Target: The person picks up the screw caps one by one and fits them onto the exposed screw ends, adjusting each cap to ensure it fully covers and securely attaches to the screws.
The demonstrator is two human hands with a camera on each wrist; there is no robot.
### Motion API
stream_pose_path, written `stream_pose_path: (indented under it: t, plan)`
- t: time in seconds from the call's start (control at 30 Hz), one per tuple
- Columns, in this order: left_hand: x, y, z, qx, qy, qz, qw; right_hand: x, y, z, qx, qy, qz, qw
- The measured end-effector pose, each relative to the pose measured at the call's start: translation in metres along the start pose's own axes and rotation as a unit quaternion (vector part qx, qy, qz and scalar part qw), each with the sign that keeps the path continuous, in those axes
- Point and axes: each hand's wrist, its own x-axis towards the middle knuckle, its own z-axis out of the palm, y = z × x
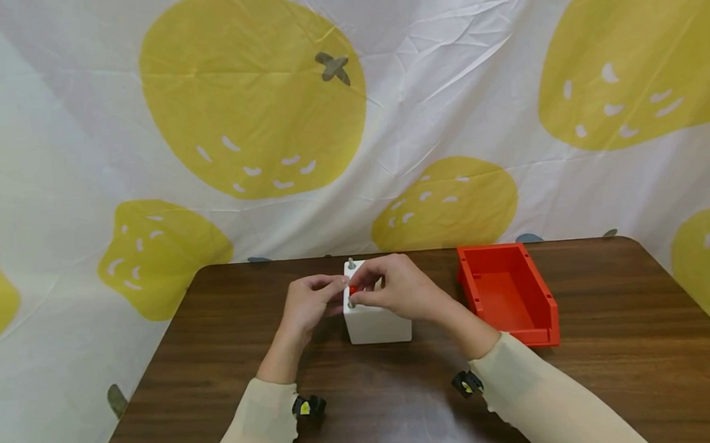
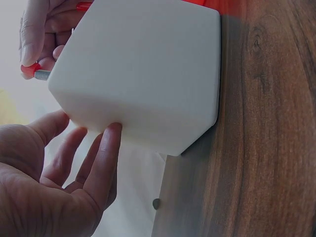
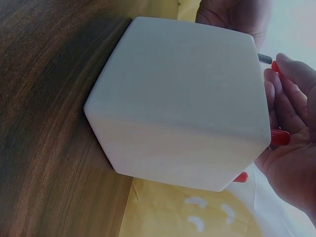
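A white block (image 1: 379, 326) stands on the table, with metal threaded bolts (image 1: 351, 264) sticking up from its top. My right hand (image 1: 401, 287) is over the block's top and pinches a small red cap (image 2: 30, 69) between thumb and finger, right at the end of a threaded bolt (image 2: 42, 75). My left hand (image 2: 59, 173) rests fairly straight fingertips against the block's left side, close to its top edge. Two more red caps (image 3: 280, 137) stick out from the block's top beneath my right hand in the right wrist view.
A red open-fronted bin (image 1: 509, 297) stands right of the block, beside my right forearm. The dark wooden table (image 1: 236, 372) ends at the back against a white cloth with yellow fruit prints (image 1: 254, 94).
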Motion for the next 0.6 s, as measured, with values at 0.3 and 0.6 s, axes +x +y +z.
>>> stream_pose_path:
  t: [0.3,0.6]
  plan:
    - [-0.0005,0.0004,0.0005,-0.003,0.0,0.003,1.0,0.0009,0.0018,0.0024,-0.003,-0.004,-0.012,0.9999]
    - [0.0003,0.0,0.0001,-0.003,0.0,0.0,1.0,0.0021,0.0019,0.0032,-0.008,-0.008,-0.014,0.9998]
